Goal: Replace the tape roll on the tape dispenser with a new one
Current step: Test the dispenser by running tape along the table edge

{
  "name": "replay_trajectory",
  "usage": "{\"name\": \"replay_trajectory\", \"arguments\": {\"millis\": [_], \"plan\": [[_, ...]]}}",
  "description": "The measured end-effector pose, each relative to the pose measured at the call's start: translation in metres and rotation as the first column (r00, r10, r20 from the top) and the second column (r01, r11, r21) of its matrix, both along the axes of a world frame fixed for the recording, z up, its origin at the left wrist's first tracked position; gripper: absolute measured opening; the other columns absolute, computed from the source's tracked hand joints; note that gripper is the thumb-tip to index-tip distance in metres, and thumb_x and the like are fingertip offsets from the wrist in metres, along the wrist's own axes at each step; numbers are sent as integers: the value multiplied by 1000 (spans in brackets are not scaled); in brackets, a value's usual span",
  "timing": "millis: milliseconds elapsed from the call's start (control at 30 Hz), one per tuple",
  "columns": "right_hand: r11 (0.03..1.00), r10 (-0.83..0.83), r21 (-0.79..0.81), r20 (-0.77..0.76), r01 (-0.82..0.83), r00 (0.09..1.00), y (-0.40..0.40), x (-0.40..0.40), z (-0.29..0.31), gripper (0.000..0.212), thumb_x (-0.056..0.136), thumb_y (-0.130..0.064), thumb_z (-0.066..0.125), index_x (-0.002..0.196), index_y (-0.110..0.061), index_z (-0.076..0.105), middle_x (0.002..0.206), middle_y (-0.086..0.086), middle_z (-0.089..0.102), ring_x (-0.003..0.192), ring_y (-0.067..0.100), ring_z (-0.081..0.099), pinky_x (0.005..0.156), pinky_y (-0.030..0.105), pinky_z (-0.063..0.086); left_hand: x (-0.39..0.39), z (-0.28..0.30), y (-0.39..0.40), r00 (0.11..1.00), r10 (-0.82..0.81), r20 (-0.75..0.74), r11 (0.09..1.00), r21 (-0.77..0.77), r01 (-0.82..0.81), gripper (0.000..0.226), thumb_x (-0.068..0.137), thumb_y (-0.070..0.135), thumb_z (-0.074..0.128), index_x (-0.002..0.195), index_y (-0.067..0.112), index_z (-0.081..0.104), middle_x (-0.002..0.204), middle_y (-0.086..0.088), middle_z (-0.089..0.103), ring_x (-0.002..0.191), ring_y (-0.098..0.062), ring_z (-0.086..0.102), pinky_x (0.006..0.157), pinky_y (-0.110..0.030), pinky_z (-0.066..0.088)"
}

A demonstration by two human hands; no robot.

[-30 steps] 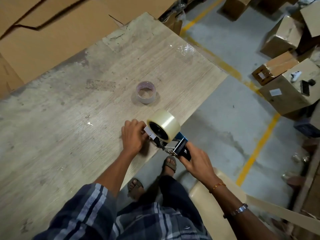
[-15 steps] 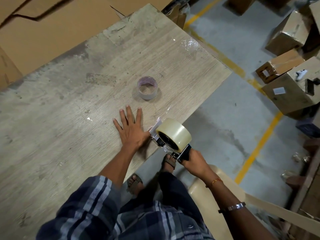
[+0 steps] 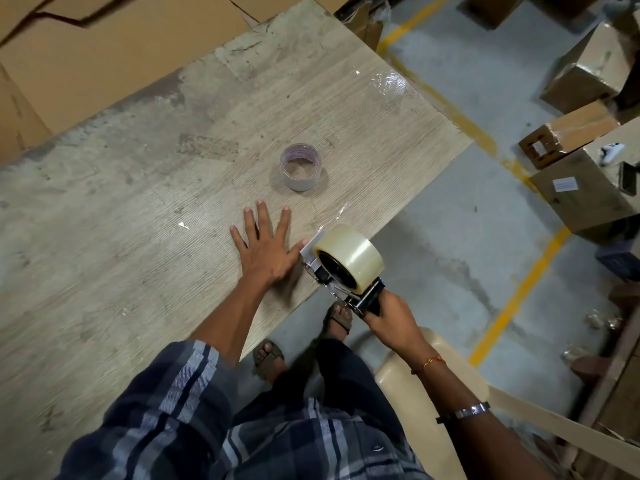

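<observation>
The right hand is gripping the dispenser handle at the table edge, new roll mounted; the left hand is lying flat, fingers spread, just left of its front plate.

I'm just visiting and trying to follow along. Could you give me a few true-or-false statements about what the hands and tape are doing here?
1. The left hand lies flat on the table. True.
2. The right hand holds nothing. False: it grips the dispenser handle.
3. A full roll sits on the dispenser. True.
4. The spent roll lies on the floor. False: it stands on the table.
</observation>
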State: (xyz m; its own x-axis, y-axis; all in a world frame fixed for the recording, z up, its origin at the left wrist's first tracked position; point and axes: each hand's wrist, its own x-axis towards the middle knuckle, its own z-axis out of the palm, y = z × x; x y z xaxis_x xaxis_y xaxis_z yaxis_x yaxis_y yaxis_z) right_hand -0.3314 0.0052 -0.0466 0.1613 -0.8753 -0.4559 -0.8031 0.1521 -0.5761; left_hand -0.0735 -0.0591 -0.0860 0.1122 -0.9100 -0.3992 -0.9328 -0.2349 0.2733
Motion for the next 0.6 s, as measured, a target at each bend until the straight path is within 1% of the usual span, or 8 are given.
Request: {"name": "replay_trajectory", "arguments": {"millis": [33,100,200,300,467,533,600], "plan": [[999,-6,-45,14,7,1000,3,0,2,18,85,-18,70,100,-10,63,83,3,66,73,22,58,63,33,41,1,0,0,1000,-9,9,1000,12,9,90,87,82,24,152,39,-21,159,-10,-37,145,-35,-36,112,-63,-21],[994,-2,-110,13,4,1000,8,0,6,18,87,-17,69,102,-11,62,83,3,65,72,22,58,62,34,41,1,-1,0,1000,-12,25,1000,23,12,96,85,83,31,151,40,-23,159,-9,-38,145,-35,-36,111,-61,-23],[987,57,-148,-57,-65,997,8,1,8,18,88,-19,64,104,-14,59,83,2,63,73,24,58,64,36,43,-1,0,-1,1000,3,24,1000,24,-4,94,88,76,38,152,41,-20,159,-8,-37,145,-34,-36,112,-62,-22],[980,102,-160,-113,-120,988,6,1,10,16,89,-22,61,103,-17,56,80,2,62,71,26,59,66,42,51,-2,3,-1,1000,1,28,999,37,-2,92,90,67,43,153,40,-19,159,-9,-37,145,-34,-35,114,-64,-18],[977,103,-174,-122,-123,987,6,1,15,18,87,-27,61,103,-19,58,80,3,65,70,28,61,66,44,53,-1,4,-1,1000,8,3,999,46,-8,92,89,73,40,153,41,-18,159,-8,-38,144,-33,-37,114,-63,-20],[979,102,-164,-130,-122,986,9,-3,16,18,87,-27,61,104,-20,58,80,2,64,70,27,60,66,43,53,0,2,-1,1000,8,-4,999,45,-8,95,85,80,36,152,42,-20,159,-8,-38,144,-33,-37,112,-62,-23],[980,102,-157,-138,-124,985,15,-9,19,17,87,-26,61,104,-22,58,80,0,63,70,26,59,66,42,52,1,2,0,1000,5,-15,999,37,-4,95,83,85,30,152,43,-19,159,-7,-38,145,-33,-37,113,-62,-22]]}}
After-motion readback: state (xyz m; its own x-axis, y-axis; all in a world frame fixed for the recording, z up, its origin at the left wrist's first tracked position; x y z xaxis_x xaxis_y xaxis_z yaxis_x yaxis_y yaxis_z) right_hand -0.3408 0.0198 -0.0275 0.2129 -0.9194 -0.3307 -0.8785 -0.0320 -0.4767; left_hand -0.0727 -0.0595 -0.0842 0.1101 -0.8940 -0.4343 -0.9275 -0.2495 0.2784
